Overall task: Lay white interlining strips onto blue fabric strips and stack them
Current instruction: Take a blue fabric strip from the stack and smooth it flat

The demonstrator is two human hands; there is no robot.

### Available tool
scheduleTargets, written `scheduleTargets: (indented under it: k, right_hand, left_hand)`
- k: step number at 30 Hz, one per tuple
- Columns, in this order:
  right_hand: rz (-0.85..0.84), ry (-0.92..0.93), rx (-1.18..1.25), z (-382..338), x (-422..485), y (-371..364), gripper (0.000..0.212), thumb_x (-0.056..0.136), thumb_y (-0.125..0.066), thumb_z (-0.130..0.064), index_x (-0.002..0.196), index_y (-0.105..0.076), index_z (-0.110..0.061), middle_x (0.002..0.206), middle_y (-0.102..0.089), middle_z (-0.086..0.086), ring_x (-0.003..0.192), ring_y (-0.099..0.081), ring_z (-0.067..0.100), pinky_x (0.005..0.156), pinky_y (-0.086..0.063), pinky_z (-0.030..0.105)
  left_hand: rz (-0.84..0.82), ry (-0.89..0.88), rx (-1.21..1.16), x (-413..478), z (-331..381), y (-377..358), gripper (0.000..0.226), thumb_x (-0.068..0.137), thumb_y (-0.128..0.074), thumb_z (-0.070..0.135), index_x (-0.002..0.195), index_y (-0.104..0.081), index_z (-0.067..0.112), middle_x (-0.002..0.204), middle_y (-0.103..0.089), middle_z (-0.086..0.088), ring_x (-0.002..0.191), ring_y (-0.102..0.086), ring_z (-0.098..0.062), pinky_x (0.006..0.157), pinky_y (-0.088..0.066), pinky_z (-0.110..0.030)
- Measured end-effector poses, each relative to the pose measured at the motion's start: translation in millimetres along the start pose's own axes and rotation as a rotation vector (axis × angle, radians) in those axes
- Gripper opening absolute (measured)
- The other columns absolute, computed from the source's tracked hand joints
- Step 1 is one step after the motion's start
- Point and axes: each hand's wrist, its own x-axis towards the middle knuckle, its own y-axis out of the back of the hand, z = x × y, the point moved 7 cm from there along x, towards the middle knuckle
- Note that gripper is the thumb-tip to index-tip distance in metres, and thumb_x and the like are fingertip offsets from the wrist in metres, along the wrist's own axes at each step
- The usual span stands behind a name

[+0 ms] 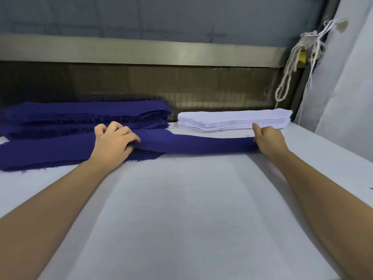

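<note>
blue strip (191,144): long, dark, frayed, stretched sideways, ends held by left hand (115,142) and right hand (268,138) | blue stack (86,112): thick frayed pile, rear left of surface (181,199) | loose blue strips (40,154): flat, front left, under held strip | white interlining stack (234,119): neat pile, rear right, just behind held strip

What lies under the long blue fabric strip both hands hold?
Under the long blue fabric strip: leftward, another flat blue fabric piece; elsewhere, white table cover. Anything directly beneath is hidden.
</note>
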Motion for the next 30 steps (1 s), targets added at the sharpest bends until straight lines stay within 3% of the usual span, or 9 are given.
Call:
scheduleTargets:
  k: [3,5,8,10,12,17,20,24,30]
  right_hand:
    - [-0.007,-0.033,-0.129,8,3,4,0.037,0.096,-0.042,-0.019,0.066,-0.047,0.002,0.065,-0.048,0.015,0.071,-0.047,0.032,0.061,-0.032,0.031]
    - [-0.049,-0.047,-0.225,12,4,3,0.024,0.09,-0.048,-0.01,0.068,-0.047,0.0,0.068,-0.049,0.014,0.071,-0.047,0.03,0.06,-0.032,0.029]
    - [-0.095,-0.026,-0.418,8,-2,0,0.01,0.087,-0.05,-0.011,0.079,-0.051,-0.005,0.086,-0.054,0.013,0.094,-0.048,0.032,0.069,-0.035,0.031]
    - [-0.079,0.026,-0.646,0,-6,-1,0.01,0.088,-0.05,-0.02,0.086,-0.054,-0.011,0.101,-0.053,0.008,0.11,-0.04,0.031,0.081,-0.033,0.033]
    - [-0.041,0.099,-0.759,-10,-9,-2,0.016,0.088,-0.05,-0.025,0.095,-0.06,-0.015,0.112,-0.047,0.005,0.113,-0.035,0.031,0.089,-0.03,0.035]
    - [-0.122,0.287,-0.475,-26,-15,-20,0.033,0.097,-0.042,-0.028,0.124,-0.056,-0.015,0.121,-0.055,0.011,0.111,-0.046,0.031,0.092,-0.039,0.039]
    - [-0.196,0.222,-0.368,-21,-15,-24,0.035,0.099,-0.041,-0.031,0.122,-0.055,-0.01,0.117,-0.057,0.013,0.107,-0.052,0.03,0.089,-0.046,0.042]
    - [-0.25,0.108,-0.338,-6,-11,-23,0.034,0.098,-0.041,-0.034,0.117,-0.051,-0.006,0.115,-0.057,0.014,0.102,-0.054,0.029,0.085,-0.047,0.04]
    - [-0.236,-0.072,-0.481,9,-7,-15,0.033,0.098,-0.038,-0.034,0.114,-0.046,-0.006,0.115,-0.056,0.013,0.095,-0.05,0.03,0.073,-0.038,0.034]
  left_hand:
    - [0.018,-0.044,-0.042,-3,3,4,0.019,0.08,-0.07,0.003,0.09,-0.074,0.019,0.09,-0.068,0.004,0.094,-0.053,-0.029,0.08,-0.016,-0.034]
    - [0.033,-0.079,-0.078,-4,6,7,0.018,0.081,-0.069,0.003,0.088,-0.074,0.019,0.088,-0.068,0.004,0.092,-0.054,-0.028,0.078,-0.012,-0.03]
    - [0.005,-0.129,-0.143,-5,10,6,0.02,0.08,-0.056,0.016,0.088,-0.074,0.018,0.088,-0.066,0.006,0.092,-0.053,-0.027,0.081,-0.015,-0.031]
    - [-0.026,-0.159,-0.177,-5,14,4,0.023,0.078,-0.053,0.02,0.087,-0.074,0.018,0.087,-0.064,0.006,0.092,-0.052,-0.026,0.082,-0.019,-0.031]
    - [-0.047,-0.179,-0.208,-5,17,3,0.022,0.078,-0.055,0.021,0.086,-0.074,0.018,0.087,-0.063,0.005,0.091,-0.051,-0.026,0.082,-0.023,-0.033]
    - [-0.091,-0.254,-0.292,-6,29,1,0.012,0.081,-0.067,0.007,0.087,-0.075,0.014,0.093,-0.064,0.002,0.088,-0.058,-0.025,0.082,-0.034,-0.035]
    - [-0.117,-0.256,-0.282,-5,32,-3,0.013,0.082,-0.069,0.005,0.089,-0.074,0.015,0.098,-0.066,0.004,0.092,-0.06,-0.021,0.088,-0.03,-0.032]
    - [-0.131,-0.217,-0.29,-6,29,-2,0.021,0.085,-0.051,0.021,0.091,-0.071,0.016,0.099,-0.066,0.007,0.091,-0.061,-0.018,0.09,-0.026,-0.03]
    - [-0.16,-0.268,-0.356,-7,43,5,0.021,0.081,-0.052,0.019,0.087,-0.071,0.013,0.088,-0.068,0.007,0.082,-0.061,-0.018,0.088,-0.034,-0.029]
